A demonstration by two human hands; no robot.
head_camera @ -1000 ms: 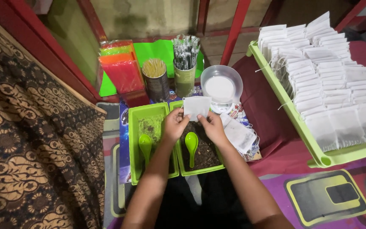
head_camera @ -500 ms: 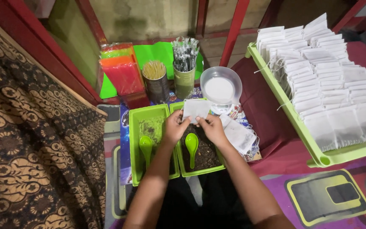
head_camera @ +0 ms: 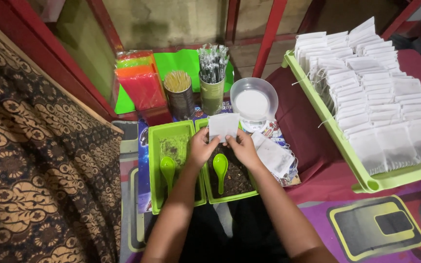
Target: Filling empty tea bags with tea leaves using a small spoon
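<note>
Both hands pinch one small white paper filter bag (head_camera: 223, 126) by its lower edge – left hand (head_camera: 201, 148) at its left corner, right hand (head_camera: 242, 147) at its right – holding it upright above the green plastic tray of dark tea (head_camera: 205, 187), broad side facing the person.

Both bare forearms reach up from the bottom of the view and converge toward the middle. The left hand (head_camera: 201, 149) and the right hand (head_camera: 242, 147) sit just beside each other, knuckles up, wrists slightly bent inward. Each hand's fingers curl forward in a pinching grip, thumbs tucked underneath, fingertips of the two hands nearly meeting.
</note>
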